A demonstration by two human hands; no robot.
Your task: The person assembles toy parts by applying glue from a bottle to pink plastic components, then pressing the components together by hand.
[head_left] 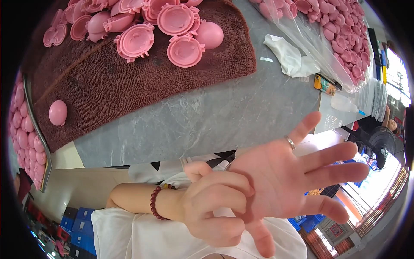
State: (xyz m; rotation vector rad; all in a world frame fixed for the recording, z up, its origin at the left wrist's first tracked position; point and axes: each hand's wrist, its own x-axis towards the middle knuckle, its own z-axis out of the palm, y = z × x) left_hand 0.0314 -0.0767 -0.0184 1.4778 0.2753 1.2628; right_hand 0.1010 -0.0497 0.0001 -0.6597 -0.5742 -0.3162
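My left hand, with a dark red bead bracelet on its wrist, has its fingers curled. Its fingertips touch the heel of my right palm, and I see nothing held between them. My right hand is palm up with fingers spread, a silver ring on its little finger. Both hands are in front of the table's near edge, above my lap. Beyond them a brown towel carries several opened round pink plastic shells. A closed pink egg-shaped piece lies alone at the towel's left.
The grey marble-look tabletop holds a white cloth, an orange packet and a blue-tipped bottle. Pink pieces fill a clear bag at far right; more pink pieces fill a container at left. A black fan stands right.
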